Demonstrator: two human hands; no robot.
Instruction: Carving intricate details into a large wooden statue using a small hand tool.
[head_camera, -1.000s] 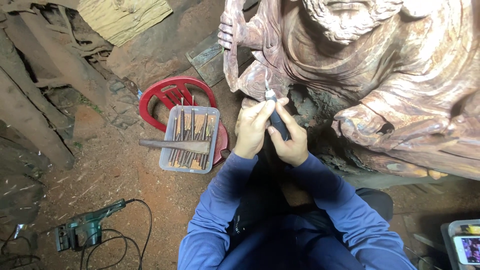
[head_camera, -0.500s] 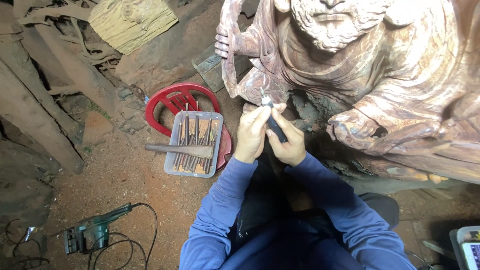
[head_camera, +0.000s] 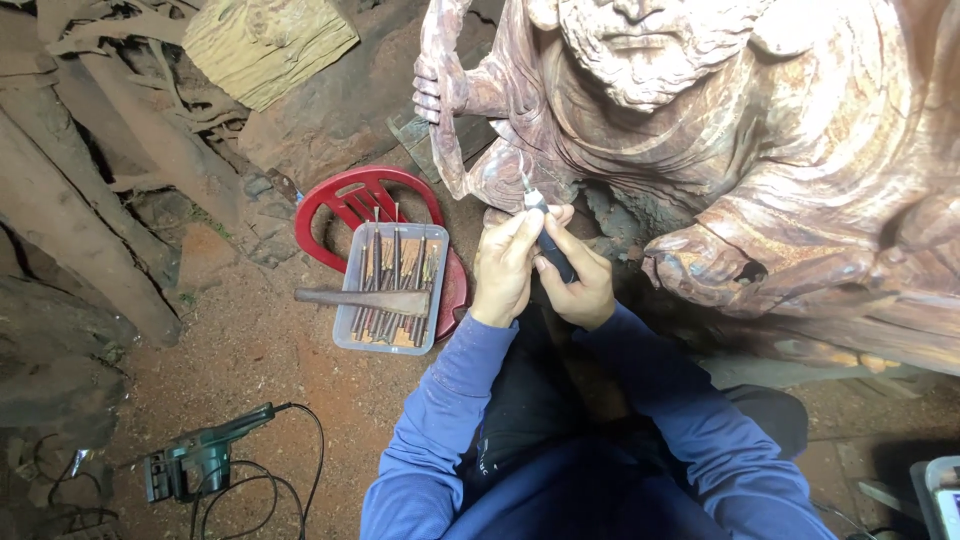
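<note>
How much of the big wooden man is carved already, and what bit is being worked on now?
Mostly done: the wooden statue already has a carved beard, robe folds and hands. In hand: the left hand and right hand grip a dark-handled carving tool, its tip against the robe near the statue's lower arm. Left: that patch, and the rough wood lower down. More chisels wait in the grey tray on the red stool.

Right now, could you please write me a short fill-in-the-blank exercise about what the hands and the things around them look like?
1. Both hands, left hand and right hand, grip one dark-handled carving tool whose tip meets the ____ statue.
2. The tray of chisels rests on a ____ plastic stool.
3. The mallet lies ____ the tray.
4. The green power tool lies on the ____.

Missing words: wooden; red; across; ground
</note>
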